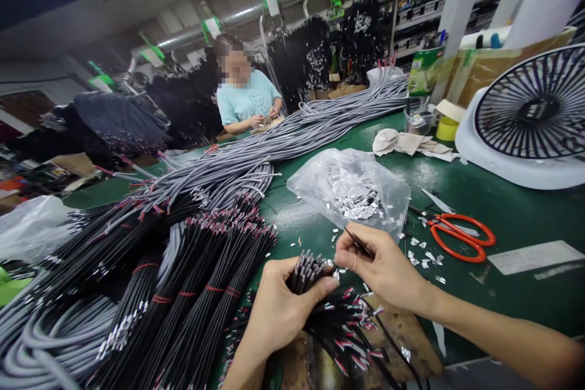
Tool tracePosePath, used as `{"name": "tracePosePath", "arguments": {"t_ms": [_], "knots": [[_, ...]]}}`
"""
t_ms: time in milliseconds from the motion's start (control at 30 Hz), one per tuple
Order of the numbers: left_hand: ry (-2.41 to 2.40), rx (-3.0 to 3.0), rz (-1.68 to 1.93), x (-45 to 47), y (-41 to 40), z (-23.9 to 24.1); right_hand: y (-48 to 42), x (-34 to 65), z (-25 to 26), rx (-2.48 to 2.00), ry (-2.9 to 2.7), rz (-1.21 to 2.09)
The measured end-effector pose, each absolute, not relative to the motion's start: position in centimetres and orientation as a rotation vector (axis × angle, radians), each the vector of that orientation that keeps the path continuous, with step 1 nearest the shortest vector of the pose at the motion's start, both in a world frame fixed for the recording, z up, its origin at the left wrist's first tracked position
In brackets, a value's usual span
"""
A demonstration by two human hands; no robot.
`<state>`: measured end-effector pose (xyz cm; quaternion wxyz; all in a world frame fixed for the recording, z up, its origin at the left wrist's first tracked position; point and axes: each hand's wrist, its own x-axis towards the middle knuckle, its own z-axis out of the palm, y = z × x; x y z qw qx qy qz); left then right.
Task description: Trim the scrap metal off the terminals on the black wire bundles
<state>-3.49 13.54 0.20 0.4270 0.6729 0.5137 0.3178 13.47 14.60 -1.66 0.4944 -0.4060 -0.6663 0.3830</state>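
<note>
My left hand (284, 308) is wrapped round a bundle of thin black cables (307, 273), whose silver-tipped ends point up. Close by on the right, my right hand (388, 265) grips dark, slim tweezers (361, 242), their tips near the edge of the bundle. Below both hands, more black cables (340, 323) fan out with red and white wire ends showing. An open plastic bag (315, 177) just beyond the hands contains small silver foil pieces (361, 202). Loose foil bits (425, 256) are scattered on the green table (461, 292).
Orange-handled scissors (461, 237) lie at right, before a white fan (475, 152). Tied black cable bundles (192, 292) and grey cables (292, 134) cover the left and far side. Across the table sits another person (247, 97) in a light blue shirt.
</note>
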Motion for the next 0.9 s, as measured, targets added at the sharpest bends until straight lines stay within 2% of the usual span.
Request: {"name": "tracePosePath", "arguments": {"t_ms": [133,200,233,367,533,633,800,900], "knots": [[1.308,1.627,0.903,-3.6,14.0,-0.1,14.9,13.4,-1.9,-0.933,-1.578,1.39],[1.282,1.627,0.895,-3.5,14.1,-0.3,14.9,13.4,-2.2,-0.897,-1.69,1.419],[1.271,1.634,0.868,-3.5,14.0,-0.4,14.9,13.5,-2.4,-0.916,-1.767,1.287],[1.24,1.646,0.752,-3.5,13.8,-0.7,15.5,14.6,-2.9,-1.112,-1.904,0.411],[1.262,1.663,0.698,-3.4,14.0,-0.6,17.3,17.4,-1.7,-1.406,-1.57,0.03],[1.308,1.731,0.71,-3.3,14.4,-0.6,17.4,17.2,-1.3,-1.302,-1.675,0.175],[1.341,1.768,0.753,-3.2,14.7,-0.9,15.9,14.7,-1.2,-1.024,-1.894,0.798],[1.338,1.783,0.718,-3.3,14.8,-1.1,15.3,14.1,-1.2,-0.997,-1.865,0.964]]}}
